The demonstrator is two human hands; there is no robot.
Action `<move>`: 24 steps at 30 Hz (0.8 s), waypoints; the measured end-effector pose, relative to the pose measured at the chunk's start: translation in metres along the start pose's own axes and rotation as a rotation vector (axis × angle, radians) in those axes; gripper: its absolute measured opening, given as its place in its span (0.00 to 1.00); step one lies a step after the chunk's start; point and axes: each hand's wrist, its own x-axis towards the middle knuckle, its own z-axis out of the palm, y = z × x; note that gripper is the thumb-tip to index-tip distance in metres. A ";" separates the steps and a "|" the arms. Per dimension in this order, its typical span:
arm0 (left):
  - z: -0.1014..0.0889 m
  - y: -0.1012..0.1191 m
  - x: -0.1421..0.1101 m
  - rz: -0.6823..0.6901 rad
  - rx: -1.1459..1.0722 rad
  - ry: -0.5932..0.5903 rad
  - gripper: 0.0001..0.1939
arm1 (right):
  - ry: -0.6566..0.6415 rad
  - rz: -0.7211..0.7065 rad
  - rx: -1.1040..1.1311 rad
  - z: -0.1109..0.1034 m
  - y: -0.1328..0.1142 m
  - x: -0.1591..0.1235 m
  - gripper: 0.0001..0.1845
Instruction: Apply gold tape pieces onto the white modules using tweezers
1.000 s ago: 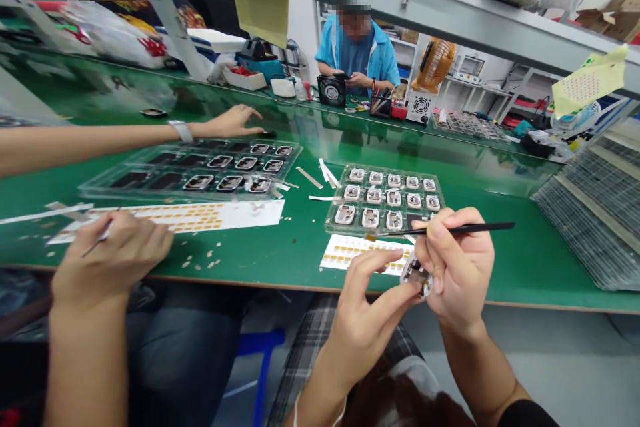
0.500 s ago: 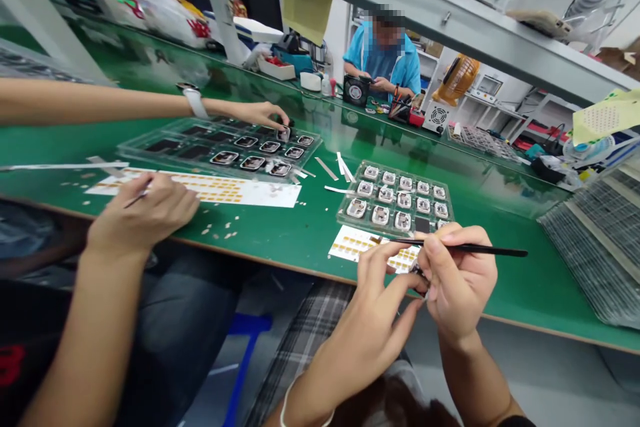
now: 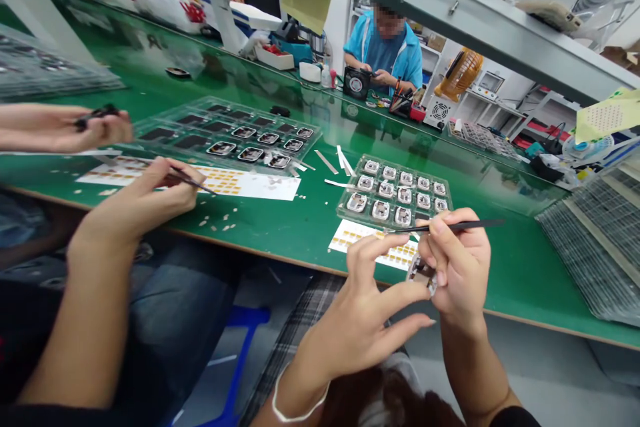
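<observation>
Off the front edge of the green table (image 3: 520, 267), right of centre, a small white and metal part (image 3: 421, 273) is held up between the person's two hands. Left hand (image 3: 350, 327) is half open, fingers spread, thumb reaching toward the part; cannot tell if it grips. Right hand (image 3: 460, 267) is curled, pinching a thin black pick (image 3: 450, 227), its tip out over the near end of a clear tray (image 3: 341, 207). Tray pockets hold white and metal parts in the top two rows and three in the bottom row, with the end of that row dark and hard to read. Behind the part, a white sheet (image 3: 350, 237) carries rows of gold labels, many left on it. Toward the left edge, a second clear tray (image 3: 310, 137) has silvery parts in some pockets, dark pieces in others. A co-worker's hands sit left: one (image 3: 143, 190) holds tweezers (image 3: 193, 180) over another label sheet (image 3: 260, 188), the other (image 3: 60, 128) holds a small dark piece
</observation>
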 end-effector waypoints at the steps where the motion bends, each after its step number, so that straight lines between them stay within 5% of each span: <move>1: 0.000 -0.003 0.000 0.047 0.048 0.028 0.07 | -0.024 0.087 0.025 0.000 -0.001 0.002 0.08; 5: 0.003 -0.011 -0.002 0.125 0.146 0.159 0.08 | -0.071 0.344 0.151 0.002 -0.001 0.008 0.10; 24: 0.003 -0.005 -0.004 0.042 0.116 0.079 0.05 | -0.091 0.389 0.094 0.009 -0.006 -0.001 0.12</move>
